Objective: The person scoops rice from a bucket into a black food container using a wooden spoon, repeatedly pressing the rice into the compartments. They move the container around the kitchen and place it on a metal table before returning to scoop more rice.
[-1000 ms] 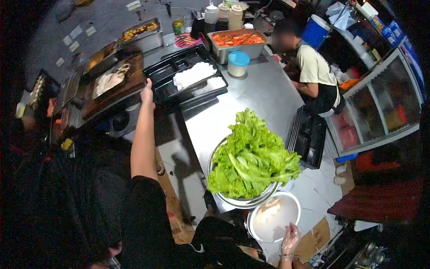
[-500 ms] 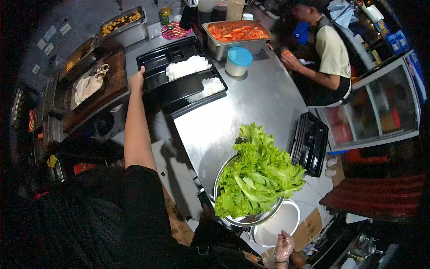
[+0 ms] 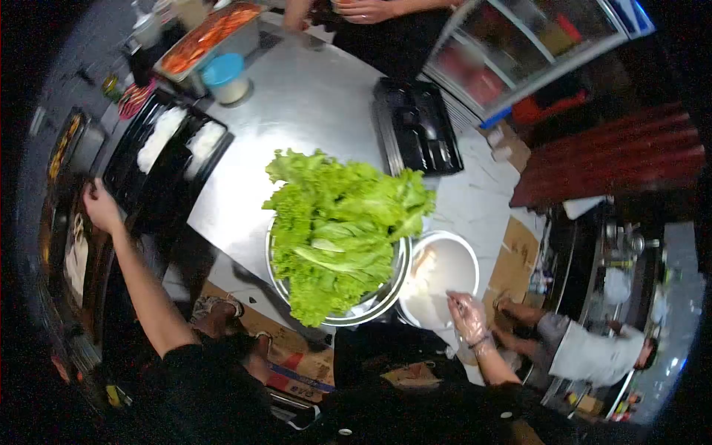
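Note:
My left hand [image 3: 101, 206] is curled at the near left edge of a black compartment tray [image 3: 139, 122], at left on the steel table. White rice [image 3: 160, 141] fills two of the tray's compartments. My right hand [image 3: 467, 315], in a clear plastic glove, is above the rim of a white bucket [image 3: 463, 256] with its fingers pinched together. What they hold, if anything, cannot be made out. A pale blurred patch [image 3: 425, 265] shows inside the bucket. Beside it, a metal bowl [image 3: 404, 278] is heaped with green lettuce [image 3: 334, 230].
The steel table [image 3: 311, 89] bears a blue-lidded tub [image 3: 225, 78], a metal pan of orange-red food [image 3: 208, 44] and stacked black trays [image 3: 419, 126]. One person's hands [image 3: 363, 10] show across the table; another person [image 3: 597, 352] is at lower right. A glass-door fridge [image 3: 519, 52] stands behind.
My view has swung right, so the table things appear further left. My right hand has come further over the bucket, and a pale patch now shows in it. My left hand stays by the tray.

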{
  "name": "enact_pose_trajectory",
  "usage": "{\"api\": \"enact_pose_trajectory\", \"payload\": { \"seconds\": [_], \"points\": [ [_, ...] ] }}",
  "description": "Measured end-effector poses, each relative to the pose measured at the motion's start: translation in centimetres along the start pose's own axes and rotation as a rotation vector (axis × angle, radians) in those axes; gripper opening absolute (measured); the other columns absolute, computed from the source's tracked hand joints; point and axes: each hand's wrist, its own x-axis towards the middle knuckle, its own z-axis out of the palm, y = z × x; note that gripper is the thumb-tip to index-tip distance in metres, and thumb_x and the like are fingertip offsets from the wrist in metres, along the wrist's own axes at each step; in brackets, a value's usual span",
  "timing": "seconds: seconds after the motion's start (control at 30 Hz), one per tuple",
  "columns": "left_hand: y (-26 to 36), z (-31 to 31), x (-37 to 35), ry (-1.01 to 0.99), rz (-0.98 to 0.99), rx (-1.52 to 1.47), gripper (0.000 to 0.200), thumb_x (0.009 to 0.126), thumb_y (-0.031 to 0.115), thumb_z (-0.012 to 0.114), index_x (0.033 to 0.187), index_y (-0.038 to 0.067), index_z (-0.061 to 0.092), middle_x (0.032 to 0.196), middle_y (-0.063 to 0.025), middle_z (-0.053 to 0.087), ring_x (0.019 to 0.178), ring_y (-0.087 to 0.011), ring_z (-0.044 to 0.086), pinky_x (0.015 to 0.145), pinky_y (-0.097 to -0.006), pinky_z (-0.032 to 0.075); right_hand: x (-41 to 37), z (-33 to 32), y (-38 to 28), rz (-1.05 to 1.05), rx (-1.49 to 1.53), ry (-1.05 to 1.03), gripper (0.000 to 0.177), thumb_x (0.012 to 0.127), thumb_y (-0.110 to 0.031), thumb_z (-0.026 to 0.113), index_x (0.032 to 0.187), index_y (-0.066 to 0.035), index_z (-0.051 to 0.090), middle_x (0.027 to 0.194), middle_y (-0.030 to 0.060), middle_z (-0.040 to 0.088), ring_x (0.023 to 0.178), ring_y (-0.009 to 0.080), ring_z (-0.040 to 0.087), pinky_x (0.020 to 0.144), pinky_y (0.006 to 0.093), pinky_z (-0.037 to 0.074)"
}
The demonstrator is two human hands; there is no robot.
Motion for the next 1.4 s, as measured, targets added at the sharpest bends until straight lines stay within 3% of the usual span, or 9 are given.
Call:
{"api": "enact_pose_trajectory", "payload": {
  "seconds": [0.1,0.17,0.33,0.43,0.57,0.77,0.9,1.03,1.4],
  "points": [
    [17.3,-5.8,-9.4,-0.171,0.395,-0.640,0.029,0.087,0.029,0.055,0.103,0.006,0.062,0.086,-0.0051,0.061,0.072,-0.0108,0.054,0.067,-0.0239,0.043,0.5,-0.1,1.9,-0.178,-0.071,-0.014,0.017,0.078,-0.010,0.057,0.095,-0.007,0.063,0.091,0.0134,0.063,0.088,0.0294,0.059,0.078,0.0373,0.046],
    [28.0,-12.0,-21.1,-0.735,0.340,-1.012,0.018,0.085,0.017,0.054,0.096,0.005,0.063,0.091,-0.0064,0.061,0.078,-0.0131,0.056,0.068,-0.0243,0.044,0.8,0.7,4.1,-0.164,-0.044,-0.063,0.018,0.079,-0.011,0.057,0.095,-0.007,0.062,0.092,0.0127,0.063,0.089,0.0287,0.058,0.079,0.0377,0.046],
    [37.1,-11.0,-51.9,-1.904,-0.637,-1.119,0.021,0.082,0.021,0.058,0.097,0.006,0.055,0.080,-0.0050,0.058,0.066,-0.0123,0.055,0.056,-0.0260,0.045,2.5,2.6,8.7,-0.390,-0.160,-0.235,0.022,0.082,-0.021,0.052,0.100,-0.010,0.060,0.094,0.0120,0.061,0.089,0.0291,0.056,0.080,0.0405,0.044],
    [38.5,-2.9,-63.2,-1.605,-1.002,-1.090,0.030,0.081,0.031,0.062,0.095,0.007,0.053,0.078,-0.0054,0.056,0.067,-0.0161,0.055,0.056,-0.0288,0.046,2.4,1.6,9.8,-0.428,0.077,-0.300,0.022,0.082,-0.018,0.052,0.101,-0.010,0.060,0.101,0.0116,0.060,0.091,0.0293,0.056,0.082,0.0400,0.044],
    [38.7,3.8,-65.6,-1.195,-0.875,-0.891,0.046,0.080,0.047,0.059,0.082,0.002,0.055,0.064,-0.0058,0.053,0.053,-0.0164,0.051,0.048,-0.0282,0.044,1.8,1.9,12.2,-0.532,0.230,-0.302,0.023,0.081,-0.017,0.052,0.102,-0.009,0.059,0.100,0.0107,0.059,0.090,0.0286,0.056,0.081,0.0404,0.045],
    [39.4,6.1,-64.7,-0.903,-0.812,-0.678,0.037,0.082,0.023,0.057,0.053,0.000,0.053,0.051,-0.0091,0.055,0.042,-0.0161,0.054,0.036,-0.0300,0.043,4.1,-4.9,17.2,-0.938,0.324,-0.391,0.018,0.078,-0.008,0.054,0.095,-0.001,0.054,0.094,0.0094,0.057,0.085,0.0231,0.057,0.073,0.0337,0.048],
    [40.1,4.1,-61.4,-0.975,-0.626,-0.571,0.033,0.081,0.022,0.056,0.060,-0.003,0.057,0.057,-0.0134,0.060,0.047,-0.0226,0.059,0.042,-0.0311,0.049,5.0,-8.2,19.7,-1.039,0.105,-0.485,0.024,0.074,-0.009,0.053,0.097,-0.002,0.056,0.084,0.0101,0.056,0.078,0.0257,0.056,0.068,0.0357,0.048],
    [40.5,3.0,-59.3,-1.010,-0.707,-0.917,0.035,0.086,0.026,0.051,0.106,-0.003,0.050,0.087,-0.0201,0.060,0.077,-0.0281,0.062,0.066,-0.0340,0.054,5.8,-6.9,21.8,-0.924,0.432,-0.427,0.018,0.078,-0.012,0.052,0.092,-0.005,0.059,0.079,0.0112,0.058,0.076,0.0262,0.057,0.070,0.0380,0.048],
    [39.2,4.4,-52.5,-0.945,-0.741,-0.959,0.025,0.070,0.020,0.068,0.080,0.002,0.053,0.080,-0.0043,0.045,0.070,-0.0164,0.049,0.070,-0.0250,0.055,6.6,-1.8,25.3,-1.008,0.450,0.019,0.013,0.074,-0.018,0.052,0.083,-0.009,0.051,0.072,0.0093,0.048,0.071,0.0269,0.052,0.060,0.0404,0.043]
  ]
}}
